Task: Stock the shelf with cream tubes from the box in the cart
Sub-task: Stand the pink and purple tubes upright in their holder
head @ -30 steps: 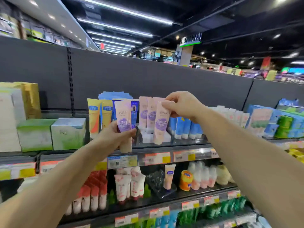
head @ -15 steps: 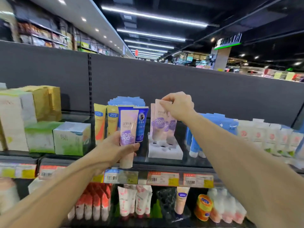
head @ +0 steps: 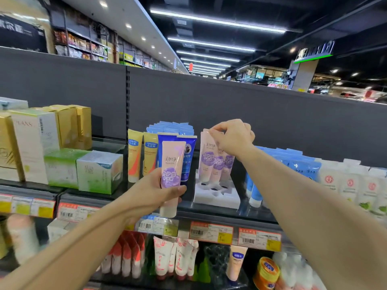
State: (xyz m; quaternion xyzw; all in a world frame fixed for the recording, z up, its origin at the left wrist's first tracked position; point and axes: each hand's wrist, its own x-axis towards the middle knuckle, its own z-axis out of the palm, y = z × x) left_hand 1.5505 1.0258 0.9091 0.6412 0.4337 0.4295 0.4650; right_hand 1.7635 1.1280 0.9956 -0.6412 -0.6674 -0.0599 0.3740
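Up on the glass shelf (head: 209, 208) I am pinching the pink tubes (head: 211, 162) upright in their white tray (head: 215, 197) with my right hand (head: 232, 137), while my left hand (head: 155, 191) is gripping another tube (head: 170, 174), ready for an empty slot.

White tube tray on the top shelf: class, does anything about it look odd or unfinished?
Yes. The white tray has empty front holes; only three pink tubes stand at its back, pinched by the right hand.

Bright ceiling strip lights (head: 217, 21); wide-angle bending, blur at left edge
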